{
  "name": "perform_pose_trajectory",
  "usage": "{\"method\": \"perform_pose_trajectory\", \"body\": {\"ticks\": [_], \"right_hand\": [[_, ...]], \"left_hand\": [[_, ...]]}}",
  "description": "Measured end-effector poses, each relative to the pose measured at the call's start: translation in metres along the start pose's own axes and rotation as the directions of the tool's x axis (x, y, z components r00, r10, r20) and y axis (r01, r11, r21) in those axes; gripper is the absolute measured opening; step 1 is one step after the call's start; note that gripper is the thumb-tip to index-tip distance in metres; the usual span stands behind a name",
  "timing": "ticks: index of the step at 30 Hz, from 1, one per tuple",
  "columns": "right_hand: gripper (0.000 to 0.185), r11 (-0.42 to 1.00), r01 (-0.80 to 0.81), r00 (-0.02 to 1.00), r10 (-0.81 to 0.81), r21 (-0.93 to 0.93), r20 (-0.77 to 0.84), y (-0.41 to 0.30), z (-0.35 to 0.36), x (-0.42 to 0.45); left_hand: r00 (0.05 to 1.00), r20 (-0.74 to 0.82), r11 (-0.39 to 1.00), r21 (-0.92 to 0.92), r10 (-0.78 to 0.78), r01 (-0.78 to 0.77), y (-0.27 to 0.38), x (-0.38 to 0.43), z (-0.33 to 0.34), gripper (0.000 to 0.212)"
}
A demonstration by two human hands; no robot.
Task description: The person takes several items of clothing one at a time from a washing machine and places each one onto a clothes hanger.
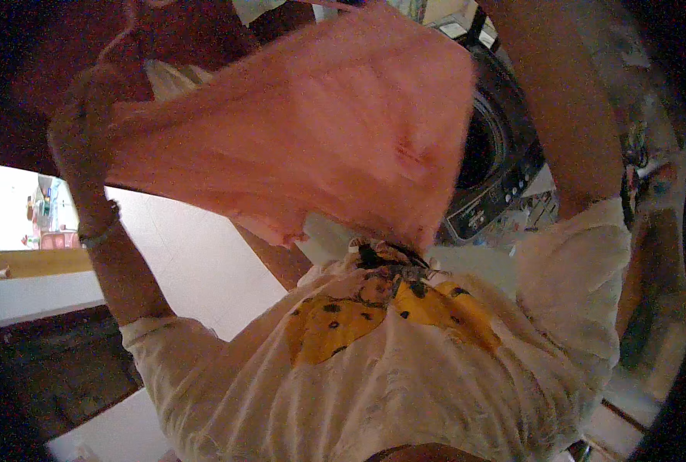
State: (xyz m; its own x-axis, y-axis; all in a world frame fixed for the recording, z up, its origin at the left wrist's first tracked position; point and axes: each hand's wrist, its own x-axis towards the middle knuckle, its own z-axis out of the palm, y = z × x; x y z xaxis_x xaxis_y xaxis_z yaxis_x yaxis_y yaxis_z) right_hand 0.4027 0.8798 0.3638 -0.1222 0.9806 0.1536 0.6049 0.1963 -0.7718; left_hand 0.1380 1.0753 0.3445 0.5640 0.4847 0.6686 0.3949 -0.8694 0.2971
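Observation:
A large pink cloth (319,127) hangs stretched out before my chest, slightly blurred. On the left, my left hand (85,112) grips its gathered edge with the fingers closed, and a bracelet (103,225) circles that wrist. My right arm (568,115) is raised past the upper right of the picture, so the right hand is out of view. The cloth's lower edge falls near the front of my pale shirt (389,369), which bears a yellow print with dark spots.
Behind the cloth at right stands a dark washing machine (493,133) with a round door and a control panel (481,213). Pale floor (204,248) shows below the cloth. A bright opening (7,208) with a ledge (36,263) lies at left. Dark red material (198,29) fills the upper left.

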Motion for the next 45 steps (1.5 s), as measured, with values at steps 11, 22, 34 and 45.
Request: {"method": "perform_pose_trajectory", "body": {"ticks": [11,22,34,45], "right_hand": [[0.027,0.916,0.318,0.917,-0.232,0.246,-0.325,0.095,0.035,0.08],[0.023,0.899,0.432,0.738,-0.402,-0.079,-0.541,0.113,0.035,0.182],[0.029,0.871,0.149,0.892,0.085,0.468,-0.444,0.124,0.062,0.231],[0.017,0.962,0.26,0.863,-0.192,0.085,-0.467,0.068,0.081,0.281]], "left_hand": [[0.931,-0.138,0.917,-0.271,-0.339,0.294,0.005,0.009,-0.003,0.023],[0.974,-0.222,0.959,0.263,-0.046,0.105,-0.076,0.021,-0.05,0.026],[0.975,-0.153,0.985,0.043,-0.161,0.169,-0.187,0.056,-0.099,0.027],[0.964,-0.177,0.963,0.145,-0.201,0.227,-0.195,0.074,-0.083,0.02]]}}
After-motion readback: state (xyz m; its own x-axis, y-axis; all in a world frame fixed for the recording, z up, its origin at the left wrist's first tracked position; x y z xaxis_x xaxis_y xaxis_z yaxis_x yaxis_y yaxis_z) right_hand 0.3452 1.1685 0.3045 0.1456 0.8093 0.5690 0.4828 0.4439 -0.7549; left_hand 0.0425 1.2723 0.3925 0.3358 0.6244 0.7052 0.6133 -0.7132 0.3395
